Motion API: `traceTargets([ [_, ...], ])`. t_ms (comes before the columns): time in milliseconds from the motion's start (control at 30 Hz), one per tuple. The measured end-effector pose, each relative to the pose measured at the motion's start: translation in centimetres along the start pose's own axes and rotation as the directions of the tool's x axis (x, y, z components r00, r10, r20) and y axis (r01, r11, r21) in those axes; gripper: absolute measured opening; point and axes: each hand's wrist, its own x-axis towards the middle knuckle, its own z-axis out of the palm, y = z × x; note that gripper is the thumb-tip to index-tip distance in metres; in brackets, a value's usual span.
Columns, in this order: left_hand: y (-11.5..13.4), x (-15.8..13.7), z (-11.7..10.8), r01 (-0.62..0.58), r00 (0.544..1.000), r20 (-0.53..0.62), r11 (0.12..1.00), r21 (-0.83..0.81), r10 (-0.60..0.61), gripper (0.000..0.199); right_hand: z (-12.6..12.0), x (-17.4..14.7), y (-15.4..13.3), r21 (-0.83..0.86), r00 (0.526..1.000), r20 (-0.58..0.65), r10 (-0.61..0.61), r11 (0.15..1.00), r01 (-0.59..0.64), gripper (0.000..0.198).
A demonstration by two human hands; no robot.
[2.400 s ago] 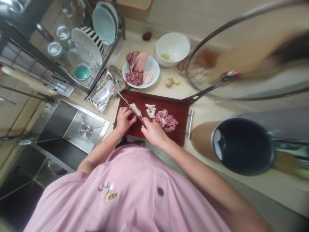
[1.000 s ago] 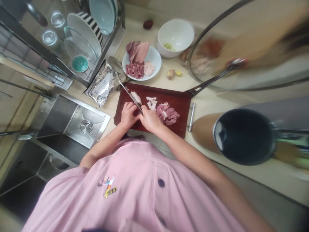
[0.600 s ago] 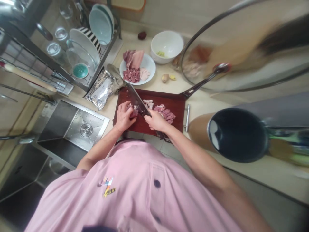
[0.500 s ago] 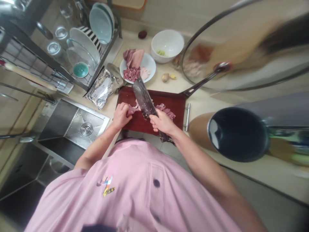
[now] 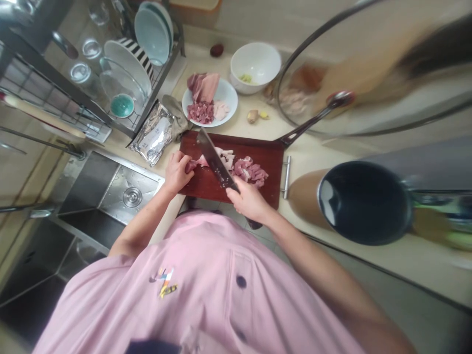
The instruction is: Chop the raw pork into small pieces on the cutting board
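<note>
Plainly, both hands are occupied over the red-brown cutting board [image 5: 206, 186]. The left hand [image 5: 178, 173] has its fingers curled down onto a strip of meat [image 5: 191, 165], pinching it near the board's left edge; a paler end of the strip pokes out to the right of those fingers, toward the blade. The right hand [image 5: 250, 200] has its fingers wrapped round the handle of a broad knife [image 5: 214, 161]. Its dark butt sticks out below them, and its blade slants away up and to the left, between the two hands. Whether the edge touches the board, I cannot tell.

Just beyond the right fingers lie pale pieces of fat [image 5: 228, 159] and a heap of pink meat slices [image 5: 255, 172]. Farther off, past the board from the left fingers, a plate [image 5: 231, 96] of more meat stands on the bench [image 5: 266, 132].

As for handling, the strip should be light, limp and slippery, best pressed from above with fingertips tucked back from the blade. The knife looks stiff and rather heavy; it wants a full grip high on the handle, where greasy fingers could slide.
</note>
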Motion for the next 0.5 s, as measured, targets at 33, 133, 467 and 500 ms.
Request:
traceTargets([
  [33,0.0,0.0,0.1,0.003,1.0,-0.008,1.0,-0.003,-0.003,0.019,0.3,-0.2,-0.2,-0.012,1.0,0.022,-0.011,1.0,0.011,0.024],
  [133,0.2,0.2,0.0,-0.018,1.0,-0.017,1.0,0.008,0.018,0.017,1.6,0.5,-1.0,-0.08,0.998,0.063,-0.002,0.997,0.007,0.019],
  [467,0.1,1.2,-4.0,-0.088,0.989,0.104,0.985,-0.146,0.104,0.016,2.6,3.0,-1.4,0.159,0.997,0.072,0.029,0.987,-0.04,0.019],
  [500,-0.4,2.3,-3.9,-0.086,0.994,0.053,0.988,-0.129,0.093,0.019,2.1,2.1,-0.8,0.249,0.996,0.072,0.052,0.966,-0.069,0.02],
])
